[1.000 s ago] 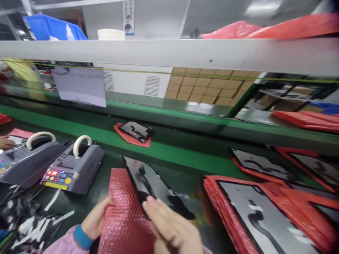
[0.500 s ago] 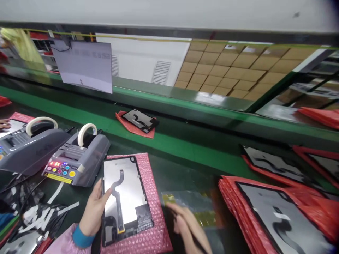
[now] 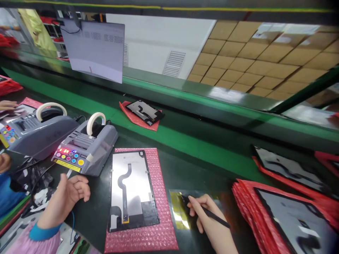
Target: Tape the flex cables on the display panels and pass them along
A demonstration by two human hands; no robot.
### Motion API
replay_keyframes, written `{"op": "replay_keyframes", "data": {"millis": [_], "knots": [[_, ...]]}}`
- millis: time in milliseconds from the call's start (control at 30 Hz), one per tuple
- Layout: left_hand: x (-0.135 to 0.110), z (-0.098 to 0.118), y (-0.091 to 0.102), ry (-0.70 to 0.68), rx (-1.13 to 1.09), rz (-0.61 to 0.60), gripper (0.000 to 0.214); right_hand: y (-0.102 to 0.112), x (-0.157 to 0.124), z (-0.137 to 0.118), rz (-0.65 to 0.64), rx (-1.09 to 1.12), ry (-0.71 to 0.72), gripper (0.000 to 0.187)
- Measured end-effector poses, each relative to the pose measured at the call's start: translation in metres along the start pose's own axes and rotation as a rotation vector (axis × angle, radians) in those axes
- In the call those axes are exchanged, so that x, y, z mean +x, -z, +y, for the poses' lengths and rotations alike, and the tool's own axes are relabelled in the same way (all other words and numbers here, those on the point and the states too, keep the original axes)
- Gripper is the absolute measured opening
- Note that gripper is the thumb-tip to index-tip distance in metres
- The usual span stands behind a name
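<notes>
A tablet screen panel (image 3: 137,176) lies back side up on pink bubble wrap (image 3: 165,211), its dark flex cable running down the middle. My left hand (image 3: 70,194), with a blue wristband, hovers left of the panel with fingers loosely curled, apart and holding nothing. It is close to the front of a grey tape dispenser (image 3: 87,146), where a short white tape end sticks out. To the right, my right hand (image 3: 208,215) grips slim black tweezers (image 3: 215,217). Their tips are over a clear sheet with yellow film pieces (image 3: 180,210).
Another tape dispenser (image 3: 45,132) stands at left, beside a co-worker's hand (image 3: 4,162). Stacked red bubble bags (image 3: 247,208) with a panel on top lie at right. Farther back, a panel (image 3: 144,111) rests on a red bag on the green strip.
My left hand has let go of the panel and moved left towards the tape dispenser. My right hand has moved over the yellow film sheet. The camera view has shifted.
</notes>
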State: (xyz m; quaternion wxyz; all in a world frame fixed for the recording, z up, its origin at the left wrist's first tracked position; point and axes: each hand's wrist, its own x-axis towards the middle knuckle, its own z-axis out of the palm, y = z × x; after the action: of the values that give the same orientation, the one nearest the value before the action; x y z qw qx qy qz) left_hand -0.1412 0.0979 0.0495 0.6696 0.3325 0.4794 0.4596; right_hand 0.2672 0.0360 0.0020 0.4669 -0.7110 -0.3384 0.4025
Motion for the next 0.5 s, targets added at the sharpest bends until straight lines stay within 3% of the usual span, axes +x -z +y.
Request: {"op": "replay_keyframes", "data": {"millis": [100, 267, 367, 500], "knots": [[-0.003, 0.0, -0.013, -0.052, 0.003, 0.057, 0.043, -0.002, -0.001, -0.005, 0.019, 0.018, 0.01, 0.057], [-0.015, -0.007, -0.016, -0.116, -0.025, 0.095, 0.045, 0.0, -0.005, -0.001, 0.045, 0.064, 0.043, 0.056], [-0.014, -0.011, -0.008, -0.057, -0.029, -0.006, 0.045, 0.0, -0.011, 0.007, -0.003, 0.118, 0.045, 0.05], [-0.008, -0.012, -0.005, 0.012, -0.135, -0.13, 0.071, -0.012, -0.025, 0.005, -0.152, 0.165, -0.024, 0.05]]}}
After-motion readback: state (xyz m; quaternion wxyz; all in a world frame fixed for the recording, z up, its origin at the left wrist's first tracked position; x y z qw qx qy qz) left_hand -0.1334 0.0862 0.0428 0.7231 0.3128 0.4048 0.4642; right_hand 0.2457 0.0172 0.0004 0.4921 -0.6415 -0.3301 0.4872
